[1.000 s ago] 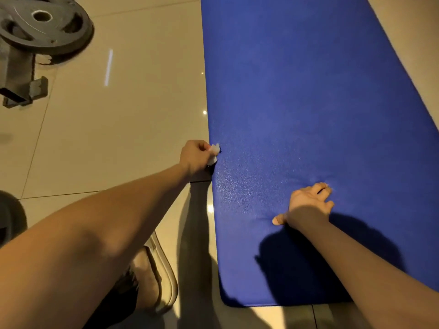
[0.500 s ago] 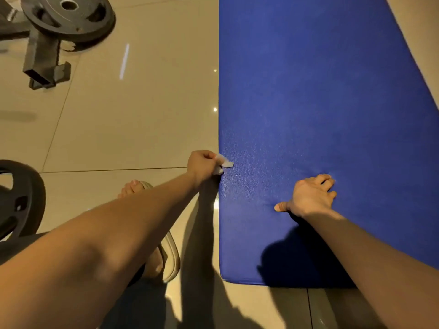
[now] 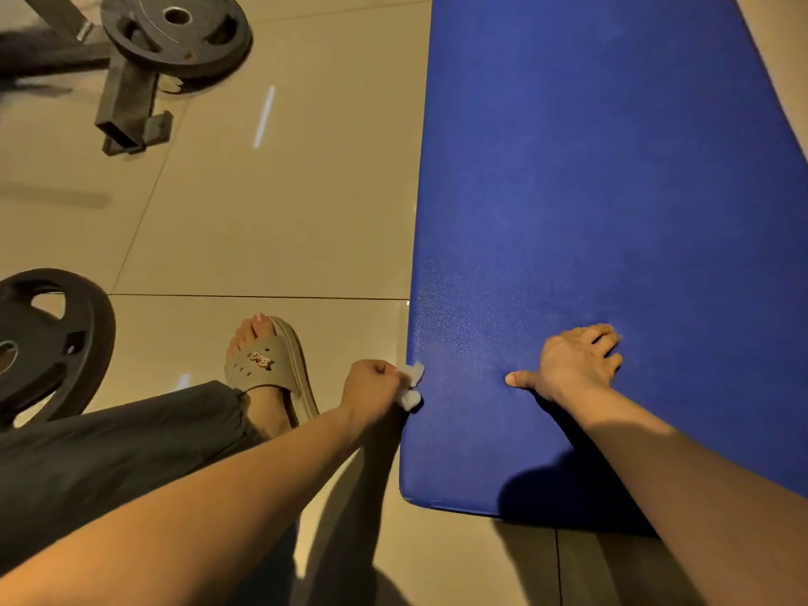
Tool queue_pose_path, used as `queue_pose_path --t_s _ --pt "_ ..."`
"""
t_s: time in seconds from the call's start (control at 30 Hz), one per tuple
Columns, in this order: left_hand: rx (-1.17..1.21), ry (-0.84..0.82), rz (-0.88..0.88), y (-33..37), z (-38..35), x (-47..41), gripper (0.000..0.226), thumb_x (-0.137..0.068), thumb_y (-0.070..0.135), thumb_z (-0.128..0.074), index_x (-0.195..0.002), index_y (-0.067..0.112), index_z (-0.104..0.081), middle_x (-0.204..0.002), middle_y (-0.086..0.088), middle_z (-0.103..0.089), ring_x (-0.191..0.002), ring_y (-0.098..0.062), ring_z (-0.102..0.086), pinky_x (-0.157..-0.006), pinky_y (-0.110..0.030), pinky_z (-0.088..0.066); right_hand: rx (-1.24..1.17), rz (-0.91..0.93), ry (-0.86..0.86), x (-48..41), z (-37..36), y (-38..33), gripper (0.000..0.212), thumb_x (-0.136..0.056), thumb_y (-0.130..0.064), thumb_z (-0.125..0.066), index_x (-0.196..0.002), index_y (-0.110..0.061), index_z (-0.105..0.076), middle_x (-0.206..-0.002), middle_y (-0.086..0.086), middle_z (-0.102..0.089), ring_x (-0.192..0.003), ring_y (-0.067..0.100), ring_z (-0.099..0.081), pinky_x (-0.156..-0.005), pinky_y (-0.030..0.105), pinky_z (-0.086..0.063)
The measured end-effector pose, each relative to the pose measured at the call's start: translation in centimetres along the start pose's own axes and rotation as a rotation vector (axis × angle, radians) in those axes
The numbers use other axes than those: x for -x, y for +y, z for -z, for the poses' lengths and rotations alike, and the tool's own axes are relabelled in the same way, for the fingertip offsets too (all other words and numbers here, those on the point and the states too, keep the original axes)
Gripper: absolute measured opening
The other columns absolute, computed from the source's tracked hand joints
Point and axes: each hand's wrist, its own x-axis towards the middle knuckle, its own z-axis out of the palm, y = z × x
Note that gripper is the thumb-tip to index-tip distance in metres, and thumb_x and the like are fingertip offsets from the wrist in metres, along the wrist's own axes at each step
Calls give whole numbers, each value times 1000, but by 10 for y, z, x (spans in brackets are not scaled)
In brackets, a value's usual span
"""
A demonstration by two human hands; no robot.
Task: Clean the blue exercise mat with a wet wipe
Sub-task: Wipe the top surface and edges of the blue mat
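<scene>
Mat (image 3: 612,212): blue, lies flat on the glossy tile floor (image 3: 284,212) and fills the right half of the frame. Its near short edge runs along the lower right and its long left edge runs up the centre.

Left hand (image 3: 371,389), lower centre: fingers clenched around a small white wipe (image 3: 413,384). The wad sticks out of the fist and touches the mat's left edge, near the close corner. Looks like edge cleaning, the side face rather than the top.

Right hand (image 3: 577,365), just right of that: planted on top of the mat, thumb out to the left, fingers bent with the tips down. It grasps nothing, only presses. The surface dimples around it.

Handling, as a judgement:
- Mat is soft and padded with a thick rounded edge and a pebbled skin. Probably light enough to skid on polished tile under a sideways scrub. Don't lift it. Pin it from above close to the wiped spot, which is what the right hand does.
- Wipe is thin, limp and wet, so it balls up. A wad in the fist gives pressure but little contact area. It likely needs refolding for the broad top face.
- Wet skin may get slick under the bracing palm.

Rest: foot in a tan sandal (image 3: 271,369) and a dark trouser leg (image 3: 109,443) at lower left. One black weight plate (image 3: 175,35) sits at upper left on a metal stand (image 3: 127,107). A second plate (image 3: 43,343) is at the left edge. All are well apart from the mat.
</scene>
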Motion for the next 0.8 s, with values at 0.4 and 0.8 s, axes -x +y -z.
queue_pose_path --t_s 0.4,0.8 --pt "-58 -3 -284 -13 0 24 27 -87 14 -80 -110 25 -69 -100 5 -71 -90 -13 -67 -77 -25 -58 6 1 -7 -3 -1 1 144 -61 -83 -72 -153 12 -15 -158 38 -4 -148 52 -9 -116 54 -29" --pt "-74 270 -330 39 -19 -42 12 -93 25 -71 -85 18 -66 -78 5 -65 -68 -10 -56 -55 -14 -37 43 -7 1 -5 -4 1 146 -61 -86 -69 -153 12 -14 -158 37 -6 -148 51 -10 -116 54 -29"
